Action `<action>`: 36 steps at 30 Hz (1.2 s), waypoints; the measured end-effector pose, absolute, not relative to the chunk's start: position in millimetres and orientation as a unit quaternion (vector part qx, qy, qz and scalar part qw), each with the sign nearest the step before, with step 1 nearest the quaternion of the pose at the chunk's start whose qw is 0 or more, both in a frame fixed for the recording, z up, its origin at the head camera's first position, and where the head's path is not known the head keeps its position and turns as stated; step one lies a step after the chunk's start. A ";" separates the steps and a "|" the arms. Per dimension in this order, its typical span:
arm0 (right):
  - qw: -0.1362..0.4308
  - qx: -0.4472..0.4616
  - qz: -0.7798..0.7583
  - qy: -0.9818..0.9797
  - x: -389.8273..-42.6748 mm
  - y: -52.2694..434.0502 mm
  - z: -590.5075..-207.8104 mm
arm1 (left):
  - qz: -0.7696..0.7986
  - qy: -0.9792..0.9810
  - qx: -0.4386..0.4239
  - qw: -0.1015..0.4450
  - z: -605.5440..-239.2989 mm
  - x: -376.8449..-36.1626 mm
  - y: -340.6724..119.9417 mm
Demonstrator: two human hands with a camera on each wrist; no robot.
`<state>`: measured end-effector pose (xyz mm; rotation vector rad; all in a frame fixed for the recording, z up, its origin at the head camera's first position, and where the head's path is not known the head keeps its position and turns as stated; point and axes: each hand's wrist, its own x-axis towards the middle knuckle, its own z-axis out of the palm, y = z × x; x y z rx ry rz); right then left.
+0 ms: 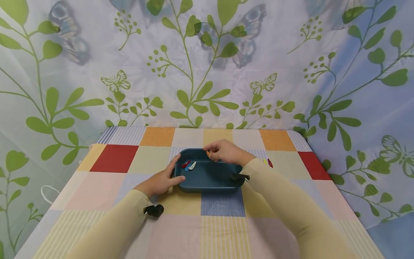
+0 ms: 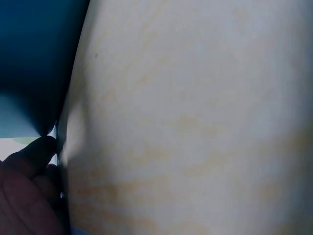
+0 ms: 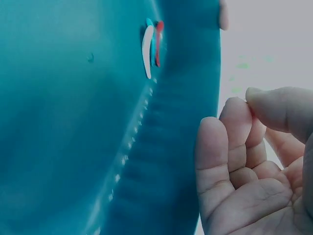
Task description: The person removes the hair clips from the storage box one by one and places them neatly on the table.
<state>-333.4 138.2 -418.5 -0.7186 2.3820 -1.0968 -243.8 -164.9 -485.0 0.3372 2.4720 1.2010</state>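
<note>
A dark blue tray [image 1: 213,189] stands on the table. My left hand [image 1: 160,181] holds its left side, thumb over the rim and fingers along the outer wall; the left wrist view shows only part of this hand [image 2: 29,186] by the tray. My right hand [image 1: 226,151] is above the tray's back rim and pinches a small orange hair clip [image 1: 208,153]. In the right wrist view the clip is hidden behind the pinching thumb and fingers. Inside the tray at the left lie red [image 1: 185,164], blue [image 1: 188,166] and white [image 1: 192,166] hair clips.
Right of the tray, partly behind the right wrist, a yellow clip [image 1: 265,162] and a red clip [image 1: 270,163] lie on the patchwork tablecloth [image 1: 223,233]. A leaf-patterned curtain [image 1: 207,64] hangs behind the table. A white cord [image 1: 48,190] loops at the left edge.
</note>
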 end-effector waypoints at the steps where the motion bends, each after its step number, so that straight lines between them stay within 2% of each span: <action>1: 0.208 -0.254 -0.402 0.855 -333.0 142.1 -416.6 | 0.425 0.878 0.119 0.185 -485.1 -243.9 -164.7; 20: 0.167 -0.194 -0.442 0.860 -328.4 228.4 -406.2 | 0.417 0.881 0.132 0.181 -487.4 -243.0 -164.7; 26: 0.138 -0.162 -0.439 0.873 -329.4 265.0 -409.5 | 0.413 0.882 0.134 0.183 -486.2 -243.4 -165.4; 36: 0.126 -0.124 -0.471 0.864 -324.7 324.2 -425.3 | 0.418 0.879 0.131 0.187 -484.6 -243.7 -165.1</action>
